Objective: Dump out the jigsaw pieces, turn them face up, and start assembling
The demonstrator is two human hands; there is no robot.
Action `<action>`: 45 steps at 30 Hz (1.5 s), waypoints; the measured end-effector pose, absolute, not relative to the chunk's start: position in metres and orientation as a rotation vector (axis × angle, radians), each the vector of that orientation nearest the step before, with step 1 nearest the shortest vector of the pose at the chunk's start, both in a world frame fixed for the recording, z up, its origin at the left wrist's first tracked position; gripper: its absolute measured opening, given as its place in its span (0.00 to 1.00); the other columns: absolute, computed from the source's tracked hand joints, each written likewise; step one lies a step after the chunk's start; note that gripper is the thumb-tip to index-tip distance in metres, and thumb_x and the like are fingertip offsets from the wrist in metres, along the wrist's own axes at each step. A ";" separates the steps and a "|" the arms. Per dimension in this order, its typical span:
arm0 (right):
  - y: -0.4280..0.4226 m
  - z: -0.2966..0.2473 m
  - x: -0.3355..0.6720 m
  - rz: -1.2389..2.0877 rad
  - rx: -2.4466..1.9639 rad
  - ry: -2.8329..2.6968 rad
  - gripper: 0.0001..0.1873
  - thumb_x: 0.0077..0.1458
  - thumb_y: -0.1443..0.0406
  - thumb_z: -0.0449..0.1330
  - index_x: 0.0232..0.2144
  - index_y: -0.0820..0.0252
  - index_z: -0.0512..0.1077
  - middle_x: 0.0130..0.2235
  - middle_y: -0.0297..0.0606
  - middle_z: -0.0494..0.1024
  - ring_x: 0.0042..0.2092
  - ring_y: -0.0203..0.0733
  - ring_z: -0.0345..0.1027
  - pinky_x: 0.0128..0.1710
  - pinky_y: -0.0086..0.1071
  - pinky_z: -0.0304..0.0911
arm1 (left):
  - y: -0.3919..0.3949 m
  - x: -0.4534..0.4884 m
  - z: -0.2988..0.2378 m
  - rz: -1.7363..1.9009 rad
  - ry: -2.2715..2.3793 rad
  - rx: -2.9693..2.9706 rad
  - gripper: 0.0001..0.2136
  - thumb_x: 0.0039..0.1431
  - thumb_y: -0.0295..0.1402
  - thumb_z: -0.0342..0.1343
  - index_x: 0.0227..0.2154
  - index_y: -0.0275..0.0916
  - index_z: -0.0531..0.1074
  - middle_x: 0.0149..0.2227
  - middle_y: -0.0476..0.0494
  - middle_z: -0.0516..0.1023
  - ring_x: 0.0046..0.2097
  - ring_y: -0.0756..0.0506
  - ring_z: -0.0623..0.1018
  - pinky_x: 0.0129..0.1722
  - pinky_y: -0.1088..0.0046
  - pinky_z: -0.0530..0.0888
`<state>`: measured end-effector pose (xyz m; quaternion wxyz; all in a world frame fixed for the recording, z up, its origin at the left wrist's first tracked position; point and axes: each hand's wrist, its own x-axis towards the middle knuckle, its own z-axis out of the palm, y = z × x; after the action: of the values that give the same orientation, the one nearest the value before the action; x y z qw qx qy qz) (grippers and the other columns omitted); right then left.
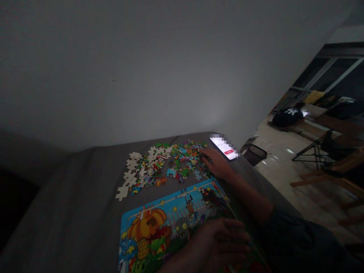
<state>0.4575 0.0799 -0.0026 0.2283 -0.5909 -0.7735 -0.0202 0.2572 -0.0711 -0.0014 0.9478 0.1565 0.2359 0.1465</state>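
Observation:
A jigsaw board with a cartoon picture of a pumpkin, a zombie and green plants lies on the grey cloth. Over its lower right part is my left hand, open, fingers stretched to the right and holding nothing visible. My right hand reaches to the right edge of a heap of loose puzzle pieces. Its thumb and forefinger are bent towards the pieces with a small gap between them; no piece can be made out in them. Blank-backed puzzle pieces lie on the heap's left side.
A lit phone lies just beyond my right hand, near the edge of the grey cloth surface. A pale wall rises behind. To the right, a person in a dark top is near wooden furniture on a shiny floor.

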 end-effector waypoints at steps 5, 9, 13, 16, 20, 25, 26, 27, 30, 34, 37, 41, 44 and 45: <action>0.083 -0.001 0.459 -0.027 -1.703 -1.985 0.14 0.63 0.63 0.58 0.47 0.60 0.79 0.47 0.49 0.82 0.53 0.50 0.72 0.57 0.45 0.64 | -0.071 0.256 0.009 0.310 0.498 0.306 0.16 0.54 0.24 0.49 0.41 0.31 0.79 0.40 0.37 0.82 0.37 0.45 0.82 0.45 0.66 0.73; 0.084 0.002 0.468 -0.007 -1.790 -1.854 0.16 0.63 0.62 0.59 0.50 0.60 0.78 0.41 0.46 0.83 0.44 0.48 0.76 0.47 0.41 0.68 | -0.072 0.256 0.007 0.308 0.491 0.317 0.16 0.52 0.24 0.50 0.41 0.31 0.79 0.39 0.37 0.82 0.35 0.45 0.82 0.43 0.67 0.73; 0.089 0.001 0.476 -0.037 -1.843 -1.829 0.17 0.63 0.62 0.56 0.49 0.61 0.79 0.40 0.47 0.82 0.43 0.50 0.74 0.47 0.44 0.66 | -0.073 0.257 0.005 0.318 0.485 0.338 0.16 0.51 0.25 0.51 0.41 0.31 0.79 0.39 0.37 0.82 0.34 0.46 0.82 0.42 0.67 0.74; 0.091 0.001 0.472 -0.106 -1.832 -1.864 0.20 0.63 0.60 0.57 0.53 0.63 0.77 0.49 0.53 0.79 0.53 0.58 0.69 0.53 0.50 0.60 | -0.072 0.257 0.004 0.326 0.489 0.356 0.16 0.52 0.26 0.51 0.41 0.31 0.79 0.40 0.37 0.82 0.35 0.46 0.82 0.41 0.68 0.75; 0.094 -0.002 0.454 -0.099 -1.747 -1.986 0.21 0.62 0.56 0.59 0.54 0.56 0.77 0.57 0.47 0.76 0.60 0.58 0.61 0.57 0.51 0.56 | -0.073 0.256 0.003 0.324 0.473 0.362 0.16 0.51 0.27 0.52 0.41 0.32 0.80 0.40 0.37 0.82 0.35 0.46 0.82 0.40 0.69 0.75; 0.100 -0.003 0.447 -0.055 -1.745 -1.982 0.15 0.65 0.60 0.53 0.44 0.56 0.79 0.50 0.45 0.80 0.55 0.54 0.64 0.56 0.50 0.55 | -0.073 0.256 0.004 0.325 0.491 0.384 0.17 0.50 0.27 0.52 0.41 0.32 0.80 0.39 0.37 0.82 0.33 0.46 0.82 0.37 0.70 0.75; 0.100 -0.001 0.450 -0.050 -1.759 -1.958 0.16 0.66 0.61 0.52 0.43 0.57 0.79 0.48 0.46 0.80 0.54 0.55 0.65 0.55 0.51 0.56 | -0.073 0.256 0.004 0.326 0.498 0.394 0.17 0.50 0.27 0.52 0.41 0.32 0.80 0.39 0.37 0.82 0.33 0.46 0.82 0.37 0.69 0.76; 0.100 0.001 0.453 -0.041 -1.774 -1.933 0.16 0.65 0.61 0.52 0.41 0.58 0.79 0.47 0.48 0.80 0.53 0.55 0.65 0.55 0.51 0.56 | -0.072 0.256 0.004 0.327 0.502 0.404 0.16 0.50 0.27 0.52 0.41 0.32 0.80 0.39 0.37 0.82 0.33 0.46 0.82 0.37 0.69 0.76; 0.093 0.010 0.463 0.002 -1.811 -1.852 0.14 0.62 0.63 0.53 0.39 0.60 0.78 0.45 0.52 0.78 0.53 0.60 0.64 0.54 0.54 0.56 | -0.069 0.257 0.007 0.332 0.518 0.441 0.16 0.48 0.29 0.55 0.40 0.32 0.80 0.38 0.38 0.82 0.33 0.47 0.81 0.36 0.71 0.75; 0.070 0.031 0.447 0.149 -1.726 -1.799 0.20 0.58 0.66 0.55 0.52 0.62 0.74 0.55 0.55 0.72 0.59 0.61 0.60 0.56 0.55 0.56 | -0.054 0.247 0.031 0.466 0.508 0.564 0.11 0.45 0.34 0.58 0.31 0.34 0.79 0.25 0.47 0.73 0.25 0.50 0.74 0.28 0.75 0.71; 0.035 0.046 0.404 0.463 -1.530 -1.865 0.18 0.61 0.64 0.55 0.53 0.57 0.72 0.50 0.44 0.78 0.50 0.46 0.71 0.51 0.42 0.66 | -0.029 0.226 0.068 0.745 0.519 0.779 0.12 0.50 0.39 0.59 0.19 0.37 0.71 0.19 0.52 0.61 0.21 0.52 0.65 0.24 0.76 0.66; -0.027 0.041 0.332 1.886 -0.844 -1.560 0.16 0.55 0.69 0.60 0.47 0.57 0.74 0.45 0.35 0.79 0.45 0.37 0.73 0.48 0.33 0.67 | 0.029 0.202 0.114 1.216 0.693 1.064 0.10 0.46 0.36 0.58 0.17 0.39 0.65 0.18 0.55 0.54 0.21 0.53 0.59 0.21 0.76 0.61; -0.064 0.024 0.293 2.433 -0.689 -1.055 0.17 0.43 0.71 0.67 0.39 0.58 0.74 0.37 0.30 0.76 0.37 0.33 0.72 0.46 0.30 0.67 | 0.081 0.201 0.125 1.393 0.822 1.153 0.12 0.51 0.37 0.53 0.16 0.40 0.62 0.17 0.56 0.51 0.20 0.53 0.55 0.20 0.77 0.58; -0.073 0.020 0.285 2.558 -0.675 -0.988 0.13 0.43 0.70 0.66 0.35 0.59 0.73 0.34 0.30 0.75 0.36 0.33 0.71 0.44 0.29 0.67 | 0.097 0.202 0.124 1.442 0.882 1.185 0.14 0.54 0.37 0.52 0.16 0.40 0.61 0.17 0.56 0.50 0.19 0.53 0.55 0.20 0.76 0.58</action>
<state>0.2845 -0.0735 0.0196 0.1582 -0.2361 -0.3453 0.8944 0.2024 0.0973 0.1242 0.5128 0.4928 0.3667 0.5997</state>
